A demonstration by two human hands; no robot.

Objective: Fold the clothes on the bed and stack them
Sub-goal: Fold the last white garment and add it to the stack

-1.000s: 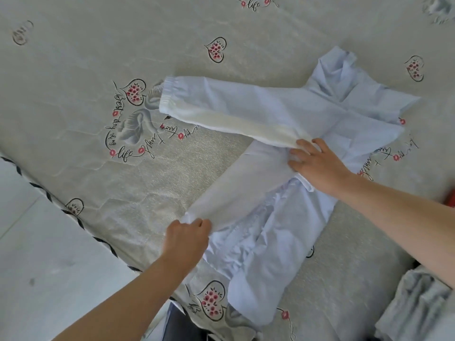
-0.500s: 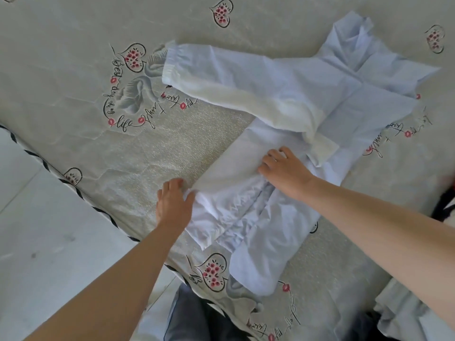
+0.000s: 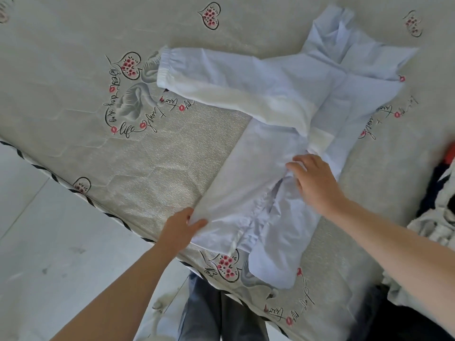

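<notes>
A pale blue long-sleeved garment [image 3: 283, 99] lies spread on the bed [image 3: 86, 77], one sleeve with an elastic cuff reaching to the left, the collar at the top right. Its lower part is folded over and wrinkled near the bed's front edge. My left hand [image 3: 181, 226] pinches the garment's lower left corner at the hem. My right hand [image 3: 314, 182] rests flat on the folded middle of the garment, fingers spread and pointing left.
The bed sheet is beige with heart and script prints, its striped edge [image 3: 61, 183] running diagonally at the left. A pile of other clothes [image 3: 438, 212] lies at the right edge. Grey floor [image 3: 37, 242] and my legs in jeans [image 3: 209, 313] show below.
My left hand went from lying flat beside the hem to pinching its corner, the panel now pulled smoother. My right hand slid down from the sleeve onto the garment's middle.
</notes>
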